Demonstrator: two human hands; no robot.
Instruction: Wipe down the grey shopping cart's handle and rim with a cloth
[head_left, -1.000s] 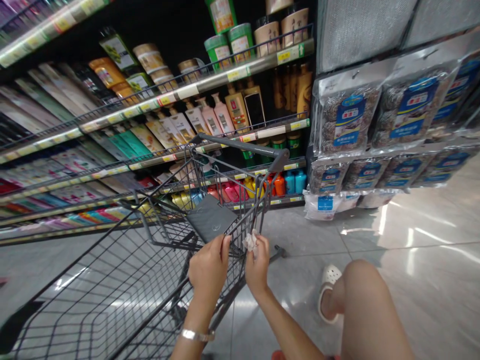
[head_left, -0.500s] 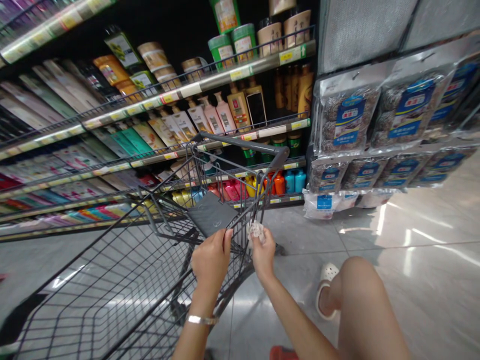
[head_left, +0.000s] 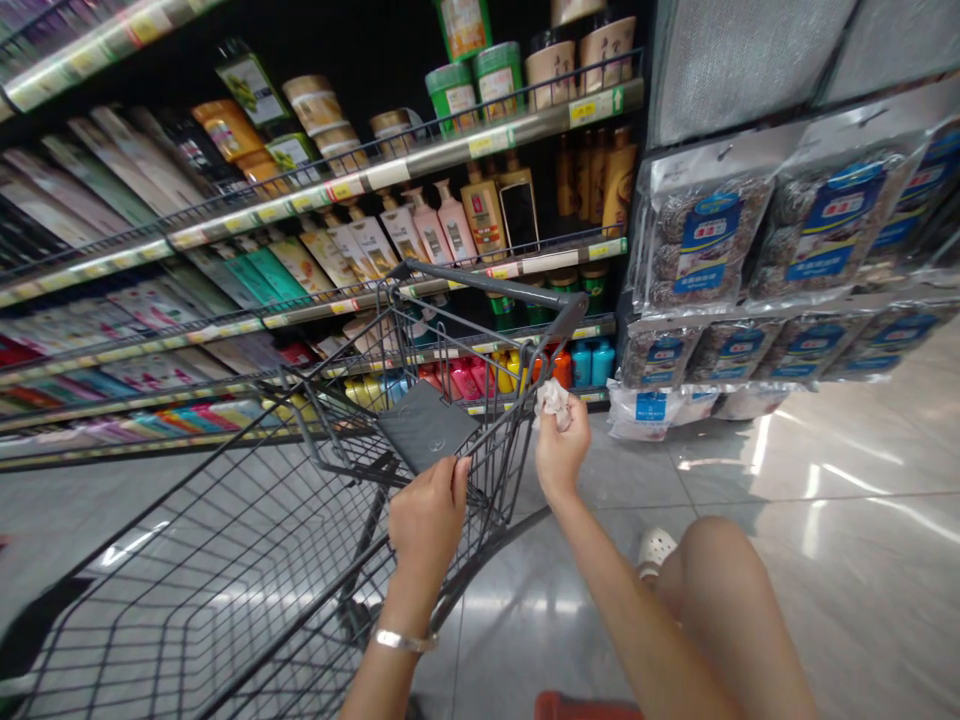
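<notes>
Shiny floor (head_left: 862,590) lies under the cart (head_left: 427,425), the left hand (head_left: 426,512) grips its side, and beside that grip the right hand (head_left: 562,450) pinches a crumpled wad (head_left: 553,401).

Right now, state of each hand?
Left hand: closed on the side of the cart.
Right hand: closed, holding a crumpled white wad.

The dark grey wire shopping cart (head_left: 300,520) looks like matt metal, and its flat grey seat panel (head_left: 429,425) seems to be smooth dull plastic. Big grey floor tiles (head_left: 750,455) look super glossy, and the crumpled white wad (head_left: 553,403) looks like soft paper tissue.
</notes>
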